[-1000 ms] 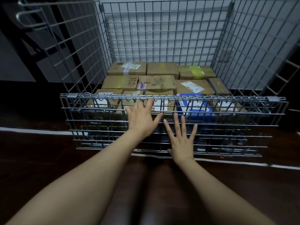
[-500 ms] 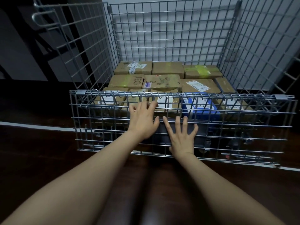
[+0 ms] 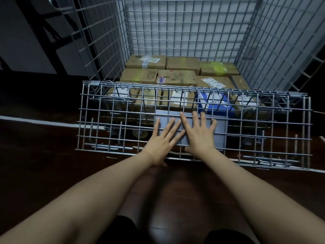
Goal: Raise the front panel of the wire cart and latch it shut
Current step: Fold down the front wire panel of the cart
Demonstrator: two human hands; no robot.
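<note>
Presently: front panel (image 3: 263, 120) of wire cart (image 3: 175, 32), hanging folded down before the boxes (image 3: 175, 76); left hand (image 3: 162, 140) and right hand (image 3: 199, 132), fingers spread, flat against its mesh, likely for lifting.

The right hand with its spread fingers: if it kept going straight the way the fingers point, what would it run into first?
The right hand already lies flat against the folded-down grey wire front panel. Sliding along its fingers, it would probably meet the panel's hinged top rail first, though depth is unclear.
</note>
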